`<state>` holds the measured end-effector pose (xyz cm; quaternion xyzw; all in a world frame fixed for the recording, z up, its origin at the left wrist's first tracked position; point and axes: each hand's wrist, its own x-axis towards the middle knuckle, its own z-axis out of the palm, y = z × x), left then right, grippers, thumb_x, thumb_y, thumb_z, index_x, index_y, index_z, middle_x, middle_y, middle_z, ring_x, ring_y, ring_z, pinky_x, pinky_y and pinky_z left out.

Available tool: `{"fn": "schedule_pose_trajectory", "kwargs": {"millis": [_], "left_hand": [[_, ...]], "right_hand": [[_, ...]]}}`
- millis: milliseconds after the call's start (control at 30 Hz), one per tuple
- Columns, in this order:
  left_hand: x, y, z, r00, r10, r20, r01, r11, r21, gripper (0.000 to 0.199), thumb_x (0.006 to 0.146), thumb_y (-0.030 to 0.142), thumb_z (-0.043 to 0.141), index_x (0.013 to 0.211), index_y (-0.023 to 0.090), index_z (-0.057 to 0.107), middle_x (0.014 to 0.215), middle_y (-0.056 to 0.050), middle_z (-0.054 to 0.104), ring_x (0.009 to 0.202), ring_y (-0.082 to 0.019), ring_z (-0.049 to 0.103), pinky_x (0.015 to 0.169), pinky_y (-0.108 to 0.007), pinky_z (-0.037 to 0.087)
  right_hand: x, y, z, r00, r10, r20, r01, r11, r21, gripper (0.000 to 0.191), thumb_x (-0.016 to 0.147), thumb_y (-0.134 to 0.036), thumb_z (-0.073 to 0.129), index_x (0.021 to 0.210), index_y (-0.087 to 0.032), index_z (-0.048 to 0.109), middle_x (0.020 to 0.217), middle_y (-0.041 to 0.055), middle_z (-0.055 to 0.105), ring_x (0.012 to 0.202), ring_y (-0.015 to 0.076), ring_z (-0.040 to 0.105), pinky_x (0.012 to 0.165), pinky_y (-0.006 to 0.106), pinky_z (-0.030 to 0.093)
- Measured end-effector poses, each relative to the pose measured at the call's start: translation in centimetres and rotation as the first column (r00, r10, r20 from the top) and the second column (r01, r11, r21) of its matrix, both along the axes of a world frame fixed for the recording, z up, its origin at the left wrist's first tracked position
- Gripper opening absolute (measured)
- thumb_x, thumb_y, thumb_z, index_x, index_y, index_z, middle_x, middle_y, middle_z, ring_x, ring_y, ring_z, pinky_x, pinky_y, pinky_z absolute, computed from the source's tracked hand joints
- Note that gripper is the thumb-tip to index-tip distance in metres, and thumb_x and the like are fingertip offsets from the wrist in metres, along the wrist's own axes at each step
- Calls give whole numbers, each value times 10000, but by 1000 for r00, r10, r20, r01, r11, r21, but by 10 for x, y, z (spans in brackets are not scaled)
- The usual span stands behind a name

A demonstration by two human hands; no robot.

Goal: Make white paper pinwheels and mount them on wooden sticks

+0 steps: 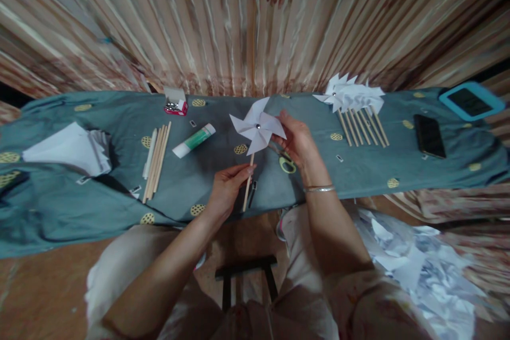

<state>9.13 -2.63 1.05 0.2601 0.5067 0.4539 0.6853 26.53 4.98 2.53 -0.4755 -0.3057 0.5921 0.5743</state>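
Note:
A white paper pinwheel [255,128] with a silver pin at its centre is held upright above the middle of the table. Pinched between thumb and fingers of my left hand [231,186] is its wooden stick [247,186]. My right hand [297,141] is closed at the tip of the right-hand blade, its fingers partly behind the paper. Scissors with yellow-green handles [287,165] lie below my right hand, their blades partly hidden. A slim dark pen-like object [252,194] lies just right of the stick. To the left is a green and white glue stick [194,141].
Several finished pinwheels [354,96] lie in a row at right, near a black phone [429,136] and a blue-framed tablet [472,101]. Leftward are wooden sticks [158,162], a box of pins [175,103] and stacked white paper [69,150]. A bag of paper scraps [422,265] stands below right.

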Motion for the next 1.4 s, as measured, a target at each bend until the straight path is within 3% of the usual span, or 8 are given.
{"fn": "schedule_pose_trajectory", "kwargs": {"millis": [533, 800, 1067, 1233, 1400], "left_hand": [[1, -1, -1, 999, -29, -16, 28, 999, -21, 411, 456, 425, 915, 751, 162, 802, 619, -11, 671, 549, -92, 511, 533, -224, 390], [1, 1, -2, 1000, 15, -7, -15, 1000, -9, 420, 429, 426, 921, 733, 163, 798, 682, -29, 705, 603, -106, 552, 583, -233, 442], [-2, 3, -3, 1000, 14, 0, -14, 1000, 16, 386, 465, 406, 920, 752, 173, 807, 616, 0, 656, 582, -89, 516, 574, -218, 433], [-2, 4, -5, 1000, 23, 4, -23, 1000, 19, 393, 455, 409, 930, 745, 173, 806, 611, -1, 652, 574, -87, 510, 556, -216, 417], [-2, 5, -3, 999, 31, 10, -32, 999, 14, 407, 443, 414, 932, 738, 167, 801, 597, 6, 637, 554, -82, 505, 541, -215, 416]], "right_hand": [[-3, -2, 0, 999, 41, 3, -41, 999, 4, 323, 560, -446, 881, 640, -223, 662, 589, -42, 654, 518, 104, 553, 513, 246, 493], [-4, -2, -1, 999, 50, 20, -50, 998, -25, 295, 586, -419, 868, 656, -209, 673, 598, -42, 663, 501, 89, 570, 481, 217, 461], [-6, -3, -2, 997, 68, -26, -69, 997, -38, 376, 491, -451, 921, 647, -204, 684, 598, -38, 671, 500, 75, 557, 484, 194, 483], [-7, -4, -3, 996, 90, -30, -91, 995, -42, 341, 536, -441, 914, 664, -215, 692, 638, -31, 690, 557, 88, 597, 542, 205, 526], [-7, -4, -4, 995, 95, -31, -97, 993, -68, 343, 512, -422, 927, 680, -209, 718, 594, -39, 670, 520, 72, 574, 505, 180, 519]]}}
